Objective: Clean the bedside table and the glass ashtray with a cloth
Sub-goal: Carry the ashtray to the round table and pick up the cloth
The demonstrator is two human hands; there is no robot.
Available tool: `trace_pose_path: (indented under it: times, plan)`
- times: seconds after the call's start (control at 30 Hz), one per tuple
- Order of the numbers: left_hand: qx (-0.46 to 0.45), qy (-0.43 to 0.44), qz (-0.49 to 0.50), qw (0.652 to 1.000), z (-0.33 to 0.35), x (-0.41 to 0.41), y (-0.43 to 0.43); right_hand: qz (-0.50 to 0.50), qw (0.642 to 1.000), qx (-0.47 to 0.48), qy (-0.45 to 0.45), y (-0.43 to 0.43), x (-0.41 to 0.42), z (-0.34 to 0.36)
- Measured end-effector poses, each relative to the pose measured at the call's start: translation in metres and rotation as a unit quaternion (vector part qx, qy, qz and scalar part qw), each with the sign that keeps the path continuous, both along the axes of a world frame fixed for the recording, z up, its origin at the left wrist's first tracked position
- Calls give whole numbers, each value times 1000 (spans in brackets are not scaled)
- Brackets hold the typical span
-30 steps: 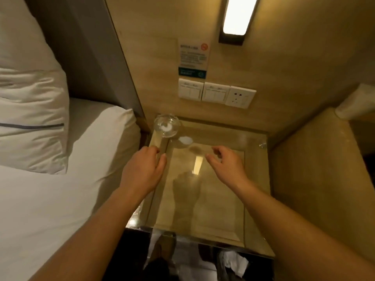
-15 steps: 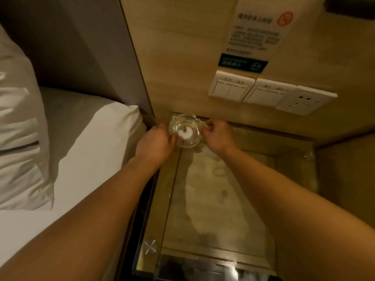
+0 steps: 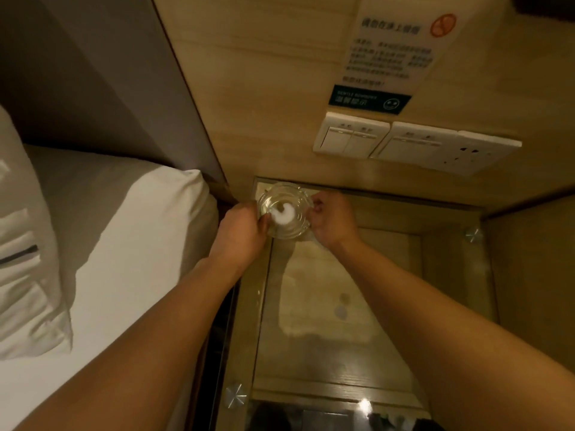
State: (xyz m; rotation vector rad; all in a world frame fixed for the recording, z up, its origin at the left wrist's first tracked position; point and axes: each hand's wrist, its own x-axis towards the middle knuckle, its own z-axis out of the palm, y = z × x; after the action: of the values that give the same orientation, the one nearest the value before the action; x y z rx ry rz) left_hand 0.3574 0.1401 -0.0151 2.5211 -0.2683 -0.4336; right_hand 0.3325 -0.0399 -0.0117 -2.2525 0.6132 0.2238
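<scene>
Gripping the glass ashtray (image 3: 284,210) from both sides, I have my left hand (image 3: 241,233) curled against its left rim and my right hand (image 3: 331,217) curled against its right rim, fingers bent in close on the glass rather than spread. The ashtray sits at the far left corner of the desk (image 3: 342,321), right up against the wooden wall panel (image 3: 264,88), and I cannot tell whether it is resting on the glass top or lifted just clear of it. Something white (image 3: 284,214) shows inside the bowl of the ashtray; it is too blurred for me to say what it is. The desk has a glass top with round metal fixings at the corners, and it reflects my forearms. On the wall above hangs a notice (image 3: 395,54) with a red no-smoking circle at its upper right and several lines of Chinese text that I cannot read at this sharpness; its dark green strip at the bottom carries a smiley face and small lettering, also too soft to read. Below the notice are two white switch plates (image 3: 351,136) and a white wall socket (image 3: 473,154). To my left lie the white bed (image 3: 124,244) and a pillow (image 3: 21,259).
</scene>
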Motion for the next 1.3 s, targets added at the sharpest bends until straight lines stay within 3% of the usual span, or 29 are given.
trace_pose_path:
  times: [0.27,0.7,1.07,1.3]
  plan:
    - [-24,-47,-79,995,60,-72,-24,-71,997,11,-35,-24,-99,57]
    - [-40,-4,-283,958,106,-316,-135,-314,948,42,-37,-91,-426,104]
    - [-22,75,-471,879,116,-531,-211,-491,871,3,-8,-102,-681,116]
    - [-3,69,-554,830,116,-635,-264,-565,825,-1,-18,-119,-796,112]
